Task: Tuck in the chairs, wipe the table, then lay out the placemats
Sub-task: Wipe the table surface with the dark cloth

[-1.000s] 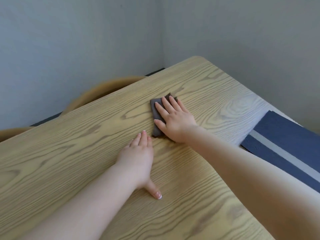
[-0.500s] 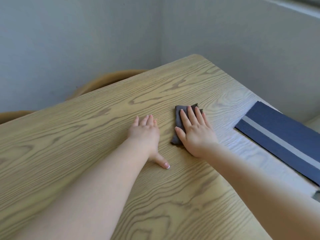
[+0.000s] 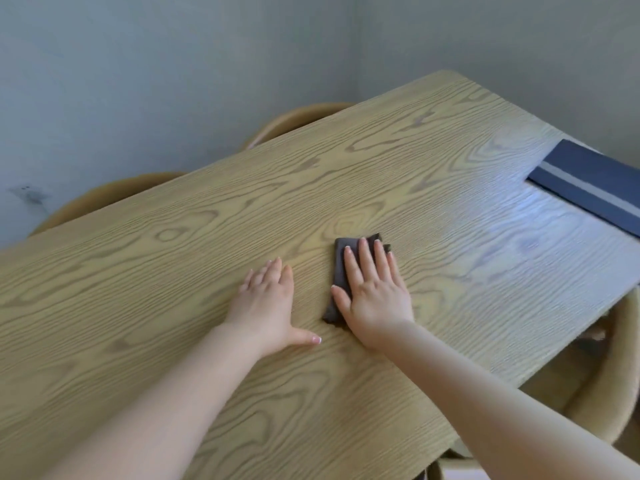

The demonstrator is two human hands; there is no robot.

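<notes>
Both hands lie flat on the wooden table [image 3: 207, 258], palms down. The right hand [image 3: 375, 296] presses on a folded dark cloth [image 3: 341, 268] with its fingers straight and close together, curled round nothing; the cloth shows past the fingertips and along the thumb side, the rest of it hidden under the palm. Just to the left of that hand, with a strip of bare wood between them, the left hand [image 3: 268, 303] rests open on the tabletop, fingers straight and the thumb stretched out sideways toward the cloth (it holds nothing). Well beyond the right hand and off to its right, dark blue placemats [image 3: 588, 185] with a pale stripe lie at the table's far right edge, apart from the cloth. Past both hands, across the table, the rounded tan backs of two chairs [image 3: 298, 119] rise just behind the far edge. Another tan chair [image 3: 613, 393] sits below the near right edge, beside the right forearm.
</notes>
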